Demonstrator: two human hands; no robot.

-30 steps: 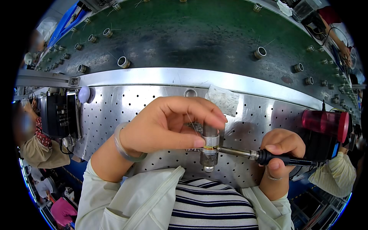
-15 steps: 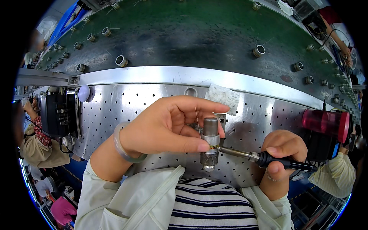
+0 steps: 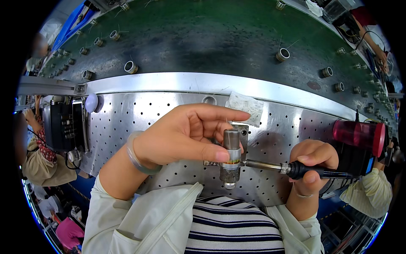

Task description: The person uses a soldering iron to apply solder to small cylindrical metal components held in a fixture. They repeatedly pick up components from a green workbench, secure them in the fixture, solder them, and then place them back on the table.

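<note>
My left hand [image 3: 177, 142] is closed, its thumb and fingers around a metal ring [image 3: 232, 161] with a yellowish band, fitted on an upright steel cylinder [image 3: 231, 139]. The cylinder has a rounded lower end. My right hand [image 3: 315, 163] grips the black handle of a soldering iron [image 3: 298, 170]. The iron's thin metal tip points left and meets the ring's right side, or stops just short of it; I cannot tell which. Behind the cylinder stands a small metal bracket [image 3: 243, 132], partly hidden by my left fingers.
Beneath my hands lies a perforated metal bench top [image 3: 135, 112]. Beyond its rail, a green belt [image 3: 203, 46] carries several metal rings [image 3: 131, 67] with fine wires. A whitish pad [image 3: 245, 108] rests behind my left hand. At right stands a red translucent cylinder [image 3: 357, 136]; at left, a black device [image 3: 59, 127].
The soldering iron has swung slightly more level at the ring. The ring looks turned, and the fine wire beside my left thumb has dropped from clear view. Rings on the belt appear slightly further left.
</note>
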